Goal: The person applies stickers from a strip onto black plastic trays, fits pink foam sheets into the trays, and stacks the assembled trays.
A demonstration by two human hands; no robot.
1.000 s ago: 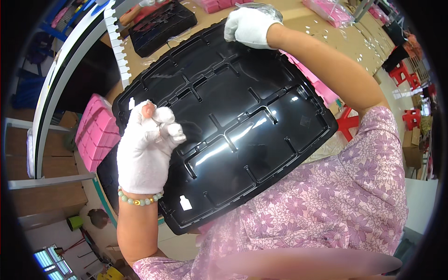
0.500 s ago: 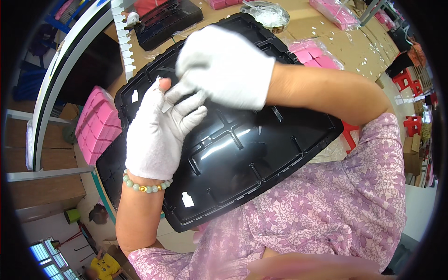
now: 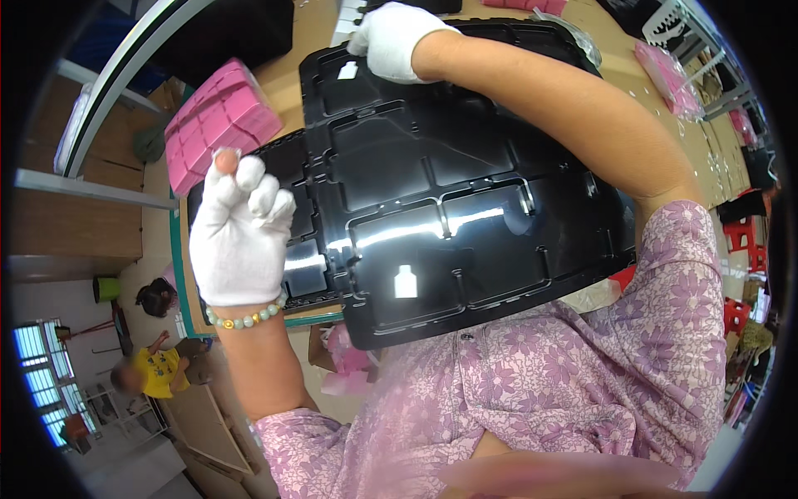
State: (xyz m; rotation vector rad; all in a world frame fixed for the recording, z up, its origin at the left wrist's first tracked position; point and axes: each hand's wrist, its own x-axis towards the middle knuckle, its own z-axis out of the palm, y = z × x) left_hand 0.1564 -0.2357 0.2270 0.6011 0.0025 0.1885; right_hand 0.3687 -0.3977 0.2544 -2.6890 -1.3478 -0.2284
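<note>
The gloved right hand (image 3: 397, 40) grips the black moulded tray's (image 3: 449, 191) far edge, while the left hand (image 3: 239, 237) seems loosely curled beside it.

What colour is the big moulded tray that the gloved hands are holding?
The tray is glossy black, with a few small white marks; the head view shows it clearly.

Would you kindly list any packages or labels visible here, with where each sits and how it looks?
White sticker: near edge of the top black tray, small, bottle-like outline.
White sticker: tray's far corner, beside the gloved right hand, small, roughly rectangular.
Pink package: on the table, beyond the gloved left hand, blocky, ridged.
Clear bag: far right, pink contents.
</note>
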